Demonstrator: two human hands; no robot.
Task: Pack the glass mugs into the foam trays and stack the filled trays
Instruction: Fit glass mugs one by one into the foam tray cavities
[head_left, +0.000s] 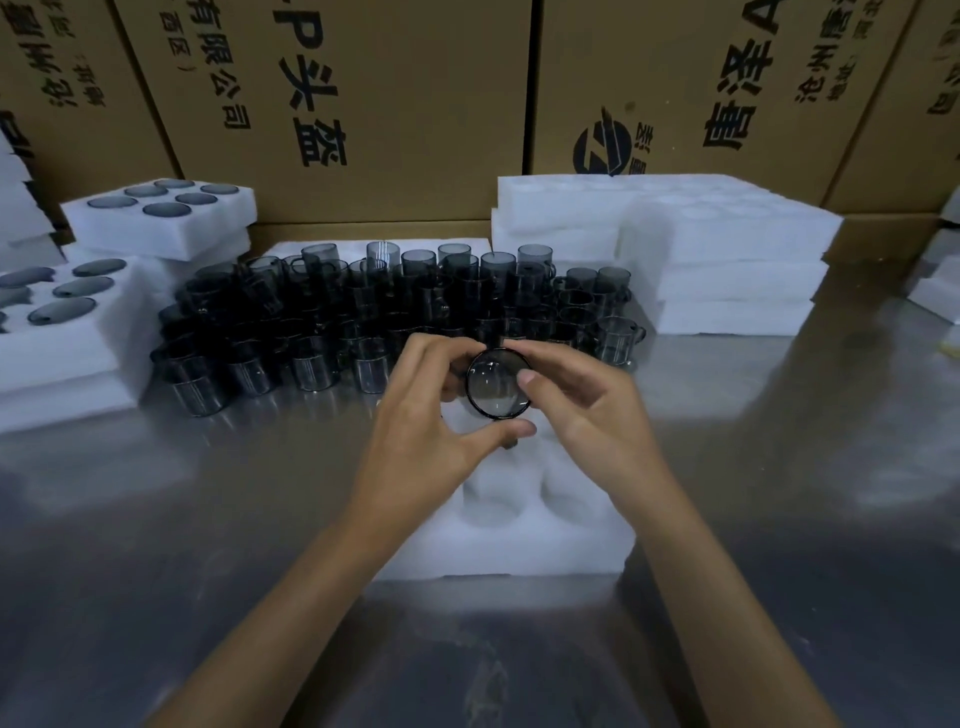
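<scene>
Both hands up over the middle of the brushed-metal surface (156, 519), sharing one smoky grey glass mug (497, 383) seen end-on, round rim facing the camera. Left hand (431, 415) curled round it, thumb under the rim and fingers (447, 348) wrapped over the top-left side. Right hand (576, 400) pinching the right side of the rim, thumb tip on the glass and fingers arched over the top. Mug held in the air just above the far end of a white foam tray with round pockets (509, 540), sitting near the front-middle of the surface; nearer pockets showing white foam only.

Behind the hands, toward the back edge: a big crowd of matching smoky glass mugs (389, 306) standing packed together. Left edge: stacked white foam trays already filled with mugs (104, 332), another filled tray (161, 213) on a stack behind. Back right: a tall stack of white foam trays (727, 270). Brown cardboard boxes with black print (363, 104) lined up along the back.
</scene>
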